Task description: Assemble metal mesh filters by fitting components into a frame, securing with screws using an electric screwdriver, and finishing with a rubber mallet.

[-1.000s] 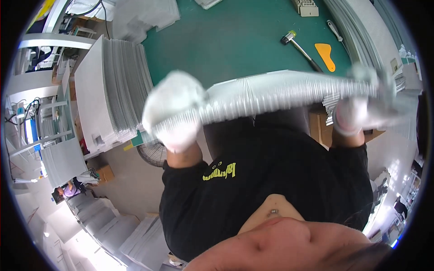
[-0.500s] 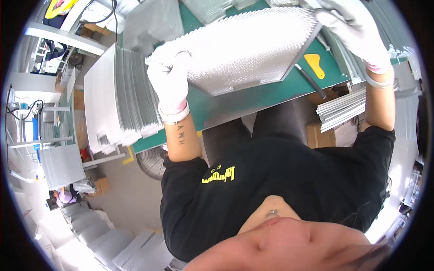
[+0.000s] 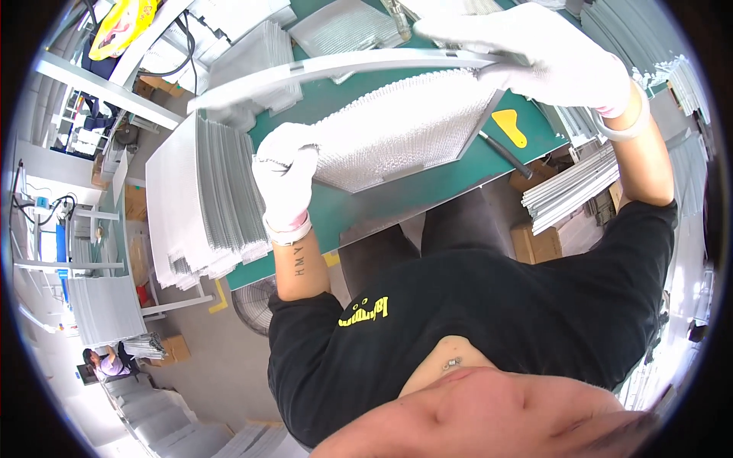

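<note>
A silvery mesh panel (image 3: 405, 130) is held tilted above the green worktable, with a thin frame edge along its right and near sides. My left hand (image 3: 284, 172), in a white glove, is closed on the panel's left end. At the panel's far right corner is my gloved right hand (image 3: 542, 61), closed around the right end of a long, light grey strip (image 3: 336, 66). This strip bows over the panel's far edge, its left end reaching past the stacked sheets. Whether my right fingers also grip the panel's corner is hidden.
On the green table (image 3: 366, 212) lie a yellow scraper (image 3: 509, 127) and a dark-handled tool (image 3: 508, 155). A tall stack of mesh sheets (image 3: 221, 191) stands left. Grey strips (image 3: 573, 187) are bundled below the right edge. More panels (image 3: 347, 34) lie at the back.
The long grey strip has come into view in my right hand, across the panel's far side. The panel and my left hand sit slightly lower in the picture, which has shifted somewhat.
</note>
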Demonstrator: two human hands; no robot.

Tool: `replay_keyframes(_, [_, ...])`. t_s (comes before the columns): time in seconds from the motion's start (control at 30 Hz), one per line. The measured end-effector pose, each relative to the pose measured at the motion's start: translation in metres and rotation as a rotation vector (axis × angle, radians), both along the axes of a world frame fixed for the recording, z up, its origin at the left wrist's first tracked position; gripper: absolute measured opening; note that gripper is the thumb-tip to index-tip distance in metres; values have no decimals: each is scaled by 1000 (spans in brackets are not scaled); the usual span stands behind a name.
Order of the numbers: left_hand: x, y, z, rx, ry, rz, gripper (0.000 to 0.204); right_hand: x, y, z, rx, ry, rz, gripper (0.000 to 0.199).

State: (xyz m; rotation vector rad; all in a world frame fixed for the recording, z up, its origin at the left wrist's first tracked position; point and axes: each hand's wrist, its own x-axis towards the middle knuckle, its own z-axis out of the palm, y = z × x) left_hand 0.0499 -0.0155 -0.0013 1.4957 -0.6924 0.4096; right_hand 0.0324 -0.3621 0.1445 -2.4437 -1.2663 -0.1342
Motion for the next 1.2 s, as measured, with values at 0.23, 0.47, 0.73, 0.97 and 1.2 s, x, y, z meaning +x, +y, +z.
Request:
replay_keyframes(0.23, [-7, 0, 34, 33, 47, -55, 18, -2, 20, -6, -37, -158, 158, 47])
replay_keyframes(0.47, [-11, -7, 23, -86, 53, -66, 19, -5, 43, -21, 111, -164, 101, 28])
replay_keyframes(0.73, [-14, -15, 18, -56, -71, 122, 24, 10, 68, -21, -76, -266, 123, 38])
replay_keyframes(0.97, [-11, -36, 15, -408, -144, 327, 61, 21, 86, -32, 46, -274, 192, 38])
replay_keyframes(1.2, [4, -41, 2, -427, -253, 437, 55, 20, 90, -26, 43, -228, 177, 50])
